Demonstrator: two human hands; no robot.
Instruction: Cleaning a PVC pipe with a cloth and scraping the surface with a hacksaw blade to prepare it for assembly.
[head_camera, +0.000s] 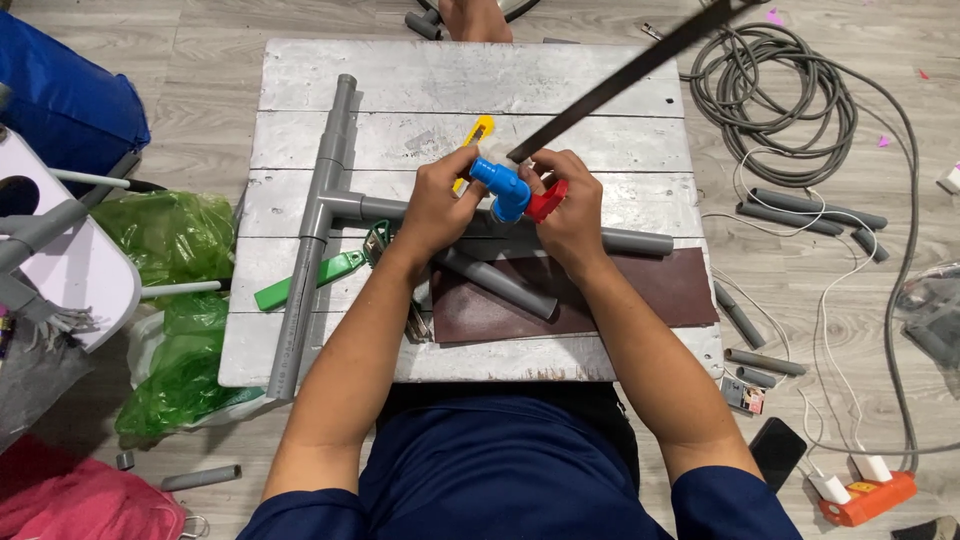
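grey tee-jointed pipe (318, 215) lies on the metal table (560, 75), green-handled cutter (305, 282) beside it | my left hand (436, 205) pinches the blue plastic tap (503, 187) by its spout end, above the table's middle | my right hand (570, 210) grips its red handle (547, 203), fingers curled | grey cable coil (775, 95) on the floor

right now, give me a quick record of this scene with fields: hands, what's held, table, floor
left hand: left hand grips the blue tap's spout end
right hand: right hand at the red handle
held: blue tap, lifted above the table
table: worn white board table with grey pipe tee, loose grey pipe, yellow knife, green-handled cutter, brown sheet
floor: coiled grey cable, pipe offcuts, orange power strip, green bags
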